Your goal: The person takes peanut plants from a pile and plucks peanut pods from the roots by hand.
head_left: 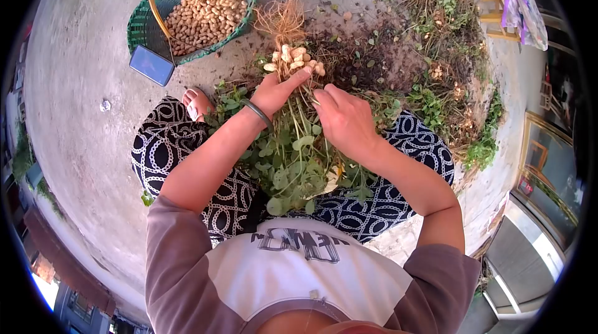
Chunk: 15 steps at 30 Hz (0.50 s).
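Observation:
A peanut plant lies across my lap, its green leaves [289, 166] toward me and its pale roots [283, 16] pointing away. Several peanuts [298, 59] cluster at the base of its stems. My left hand [277, 92], with a bracelet at the wrist, is closed around the stems just below the peanuts, thumb against the cluster. My right hand [342, 113] is beside it on the right, fingers curled and pinched at a thin stem near the cluster.
A green basket [248, 10] of picked peanuts stands at the upper left, with a phone [152, 65] at its near edge. Pulled plants [439, 41] are heaped along the right. Soil and loose leaves cover the ground ahead. A stool [495, 16] with plastic bags is at the upper right.

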Motion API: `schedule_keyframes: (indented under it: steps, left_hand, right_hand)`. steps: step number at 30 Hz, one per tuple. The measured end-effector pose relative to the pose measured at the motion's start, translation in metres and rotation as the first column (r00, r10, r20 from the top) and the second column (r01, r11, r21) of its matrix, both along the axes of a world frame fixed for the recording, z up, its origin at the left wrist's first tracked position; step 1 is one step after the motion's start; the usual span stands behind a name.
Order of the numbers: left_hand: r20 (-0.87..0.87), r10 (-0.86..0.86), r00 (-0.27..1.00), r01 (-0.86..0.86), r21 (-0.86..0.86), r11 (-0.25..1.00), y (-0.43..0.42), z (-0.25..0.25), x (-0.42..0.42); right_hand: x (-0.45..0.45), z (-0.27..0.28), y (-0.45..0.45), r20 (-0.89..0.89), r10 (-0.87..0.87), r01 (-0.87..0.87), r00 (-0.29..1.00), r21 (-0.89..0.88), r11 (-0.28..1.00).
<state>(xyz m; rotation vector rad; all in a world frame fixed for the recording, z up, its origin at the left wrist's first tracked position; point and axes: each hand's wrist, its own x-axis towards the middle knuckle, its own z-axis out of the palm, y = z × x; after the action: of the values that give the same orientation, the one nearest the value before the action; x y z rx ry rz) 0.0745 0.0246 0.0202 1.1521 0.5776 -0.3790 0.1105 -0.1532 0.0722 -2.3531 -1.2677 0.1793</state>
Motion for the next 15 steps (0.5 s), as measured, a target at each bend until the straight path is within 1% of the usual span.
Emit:
schedule_keyframes:
  steps: [1, 4, 7, 8, 9, 10, 11, 12, 13, 14, 15]
  left_hand:
    - [0.045, 0.042, 0.998, -0.034, -0.165, 0.986, 0.000, -0.002, -0.002]
    - [0.048, 0.138, 0.989, -0.105, -0.428, 0.898, 0.005, -0.002, -0.005]
    - [0.043, 0.251, 0.967, -0.186, -0.553, 0.812, 0.010, -0.004, -0.004]
    - [0.023, 0.251, 0.968, -0.196, -0.558, 0.806, 0.013, -0.004, -0.004]
    - [0.054, 0.287, 0.956, -0.216, -0.529, 0.821, 0.013, 0.002, -0.003]
    - [0.118, 0.244, 0.962, -0.137, -0.567, 0.812, 0.017, 0.001, -0.004]
    - [0.182, 0.203, 0.962, -0.055, -0.599, 0.799, 0.021, -0.001, -0.005]
    - [0.208, 0.198, 0.958, -0.051, -0.554, 0.831, 0.020, 0.003, -0.004]
    - [0.233, 0.192, 0.953, -0.049, -0.508, 0.860, 0.018, 0.011, -0.003]
    - [0.258, 0.185, 0.948, -0.047, -0.462, 0.886, 0.015, 0.015, -0.003]
    - [0.247, 0.183, 0.952, -0.061, -0.434, 0.899, 0.013, 0.013, -0.005]
  right_hand:
    - [-0.004, -0.003, -0.001, 0.006, 0.018, -0.018, 1.000, 0.002, 1.000]
    - [-0.018, -0.008, 0.002, 0.020, 0.058, -0.058, 0.998, -0.016, 0.998]
    - [-0.016, -0.003, 0.008, -0.015, 0.050, -0.049, 0.999, 0.072, 0.996]
    - [-0.012, 0.001, 0.008, -0.044, 0.055, -0.051, 0.997, 0.086, 0.995]
    - [-0.008, 0.005, 0.007, -0.073, 0.062, -0.055, 0.995, 0.101, 0.993]
    - [-0.003, 0.009, 0.005, -0.103, 0.069, -0.057, 0.992, 0.116, 0.992]
    - [0.005, 0.011, 0.002, -0.263, 0.020, 0.028, 0.964, 0.179, 0.984]
    - [0.016, 0.012, -0.003, -0.420, -0.016, 0.122, 0.907, 0.225, 0.967]
    - [0.026, 0.011, -0.004, -0.567, -0.040, 0.220, 0.823, 0.253, 0.942]
    - [0.033, 0.007, -0.001, -0.645, -0.152, 0.401, 0.749, 0.258, 0.879]
    - [0.039, 0.007, 0.003, -0.625, -0.188, 0.442, 0.758, 0.280, 0.852]
